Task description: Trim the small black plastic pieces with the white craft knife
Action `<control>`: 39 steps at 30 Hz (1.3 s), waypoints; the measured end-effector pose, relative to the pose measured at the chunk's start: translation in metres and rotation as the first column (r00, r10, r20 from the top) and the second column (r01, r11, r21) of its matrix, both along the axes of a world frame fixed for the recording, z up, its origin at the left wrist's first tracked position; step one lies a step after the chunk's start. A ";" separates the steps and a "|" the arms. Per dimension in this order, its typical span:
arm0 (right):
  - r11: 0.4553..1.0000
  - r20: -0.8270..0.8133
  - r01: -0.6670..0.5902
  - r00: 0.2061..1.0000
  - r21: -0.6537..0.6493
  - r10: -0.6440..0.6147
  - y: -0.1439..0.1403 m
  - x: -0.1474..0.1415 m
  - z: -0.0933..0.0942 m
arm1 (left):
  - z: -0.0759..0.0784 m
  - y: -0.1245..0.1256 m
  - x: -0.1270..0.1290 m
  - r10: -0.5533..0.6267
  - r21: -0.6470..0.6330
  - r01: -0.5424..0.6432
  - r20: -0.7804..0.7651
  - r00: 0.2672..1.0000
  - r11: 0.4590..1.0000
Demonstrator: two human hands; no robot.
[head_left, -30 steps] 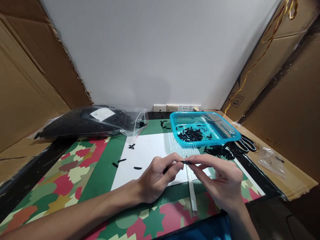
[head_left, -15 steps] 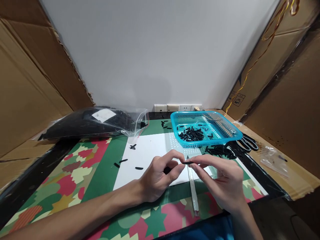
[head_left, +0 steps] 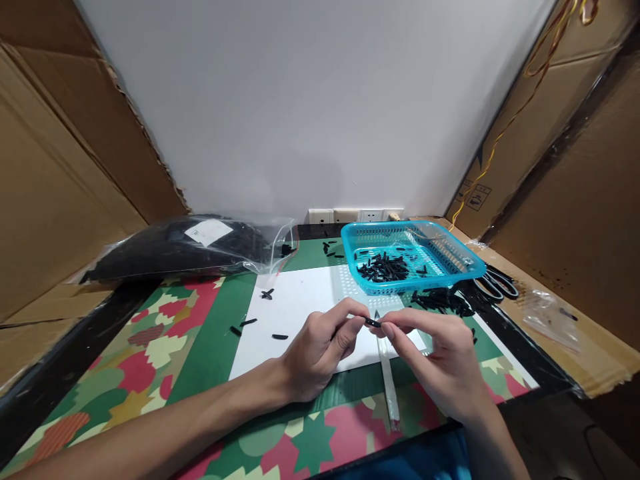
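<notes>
Between the fingertips of both hands is a small black strip-shaped piece [head_left: 373,323], held above the white sheet [head_left: 295,293]. My left hand [head_left: 325,343] pinches its left end between thumb and forefinger. My right hand [head_left: 435,347] pinches the right end the same way. Just below the hands lies a slim tool with a pale wrapped handle [head_left: 387,387], its pointed dark tip showing between them. Several similar black pieces [head_left: 279,337] lie loose to the left of my left hand. Beyond my right hand is a heap of black pieces [head_left: 443,301].
A blue plastic basket [head_left: 415,288] with many black pieces stands at the back right. Scissors [head_left: 495,285] and a small clear bag [head_left: 550,320] lie right of it. A large clear bag of black material [head_left: 175,250] rests at the back left. Cardboard walls flank the table.
The black piece has been turned slightly, its right end now tilted lower and a shinier face showing. My left fingers have closed up a little; both hands stay in nearly the same place.
</notes>
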State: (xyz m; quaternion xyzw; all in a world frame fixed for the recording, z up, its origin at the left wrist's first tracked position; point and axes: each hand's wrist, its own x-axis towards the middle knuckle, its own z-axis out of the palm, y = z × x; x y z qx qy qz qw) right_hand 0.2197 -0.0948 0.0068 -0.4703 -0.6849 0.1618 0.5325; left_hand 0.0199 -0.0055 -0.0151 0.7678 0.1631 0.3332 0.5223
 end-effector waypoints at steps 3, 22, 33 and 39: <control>1.000 0.002 0.000 1.000 -0.012 0.000 0.000 0.000 0.000 | -0.001 0.001 0.000 0.006 0.010 -0.006 -0.001 1.000 1.000; 0.982 0.268 0.088 0.954 0.167 -0.131 0.006 -0.002 -0.010 | 0.000 0.003 0.003 0.163 0.085 -0.157 -0.057 0.985 0.984; 0.987 0.202 0.063 0.975 0.150 -0.093 0.006 -0.002 -0.008 | 0.002 0.001 0.002 0.114 0.051 -0.112 -0.040 0.993 0.992; 0.986 0.180 0.063 0.979 0.154 -0.091 0.003 -0.005 -0.006 | 0.004 0.000 0.002 0.106 0.012 -0.106 -0.024 0.994 0.994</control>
